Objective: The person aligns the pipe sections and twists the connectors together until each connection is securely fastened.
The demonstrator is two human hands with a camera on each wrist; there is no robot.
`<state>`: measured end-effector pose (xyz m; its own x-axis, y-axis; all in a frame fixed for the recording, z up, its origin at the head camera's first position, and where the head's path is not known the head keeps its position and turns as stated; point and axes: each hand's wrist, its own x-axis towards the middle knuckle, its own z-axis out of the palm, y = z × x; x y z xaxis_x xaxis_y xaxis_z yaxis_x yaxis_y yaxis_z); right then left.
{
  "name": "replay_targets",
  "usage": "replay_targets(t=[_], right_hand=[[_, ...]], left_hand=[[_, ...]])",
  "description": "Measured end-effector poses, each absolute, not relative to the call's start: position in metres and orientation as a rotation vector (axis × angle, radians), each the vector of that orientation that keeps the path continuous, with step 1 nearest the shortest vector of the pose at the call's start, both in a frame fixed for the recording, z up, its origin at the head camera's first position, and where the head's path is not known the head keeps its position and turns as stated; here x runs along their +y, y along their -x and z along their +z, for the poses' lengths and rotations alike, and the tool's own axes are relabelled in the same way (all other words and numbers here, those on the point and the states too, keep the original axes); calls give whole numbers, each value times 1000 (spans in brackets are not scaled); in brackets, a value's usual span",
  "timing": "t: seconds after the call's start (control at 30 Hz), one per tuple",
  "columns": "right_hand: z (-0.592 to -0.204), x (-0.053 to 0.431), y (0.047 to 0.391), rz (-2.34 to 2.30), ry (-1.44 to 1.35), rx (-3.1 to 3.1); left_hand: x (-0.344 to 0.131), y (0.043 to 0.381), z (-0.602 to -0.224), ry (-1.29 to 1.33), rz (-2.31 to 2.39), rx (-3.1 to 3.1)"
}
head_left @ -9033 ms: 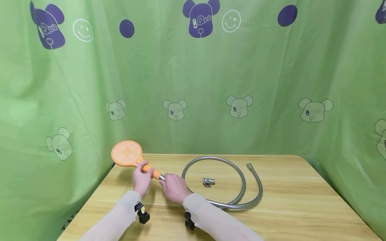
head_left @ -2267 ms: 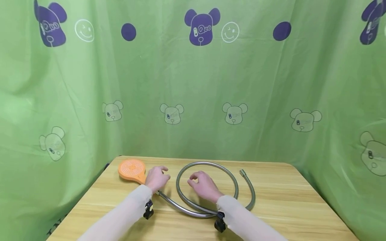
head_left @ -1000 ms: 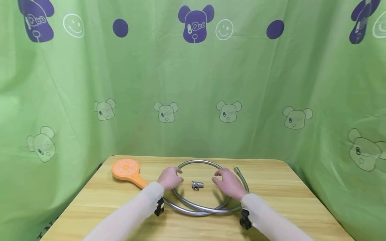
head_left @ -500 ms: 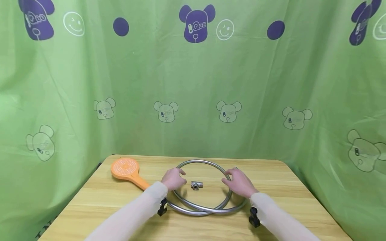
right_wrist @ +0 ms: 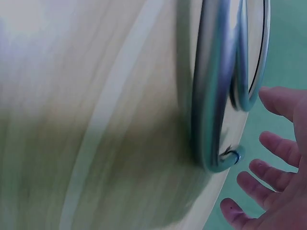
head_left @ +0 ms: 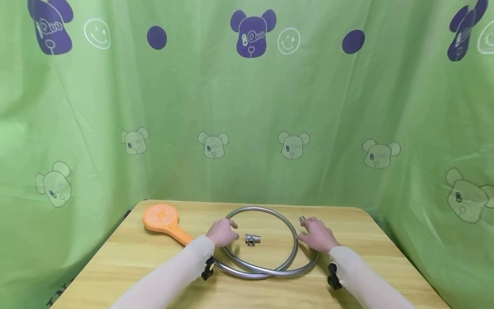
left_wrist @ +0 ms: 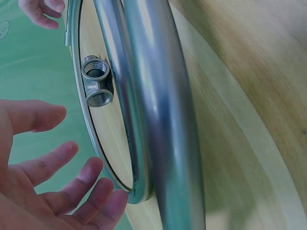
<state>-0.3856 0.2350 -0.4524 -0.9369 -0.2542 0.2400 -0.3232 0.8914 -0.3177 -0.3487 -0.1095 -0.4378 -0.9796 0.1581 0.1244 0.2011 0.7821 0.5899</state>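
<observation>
A silver shower hose (head_left: 292, 253) lies looped on the wooden table. Over the left side of the loop hovers my left hand (head_left: 223, 233), fingers spread and relaxed with nothing in them, as the left wrist view shows. My right hand (head_left: 318, 235) is above the hose's free end (head_left: 302, 219), partly covering it; in the right wrist view its fingers are loosely bent and empty. Inside the loop sits a small metal tee fitting (head_left: 252, 239) with threaded openings (left_wrist: 98, 98). To the left lies an orange shower head (head_left: 161, 216), its handle's lower end hidden behind my left forearm.
The wooden table (head_left: 386, 266) has its back edge against a green curtain (head_left: 247, 171) printed with bear heads, which also hangs along both sides. Black wrist cameras (head_left: 207, 269) are strapped to both wrists.
Nine seconds ago both hands held the shower head and its metal end; it now lies on the table. Over the last second the right hand has moved right, toward the hose's free end.
</observation>
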Motion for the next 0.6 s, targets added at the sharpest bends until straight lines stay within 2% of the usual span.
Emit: replay_targets(t=[0.6], right_hand=[[-468, 272, 407, 447, -212, -3012]], left_hand=[[-111, 347, -438, 259, -970, -2925]])
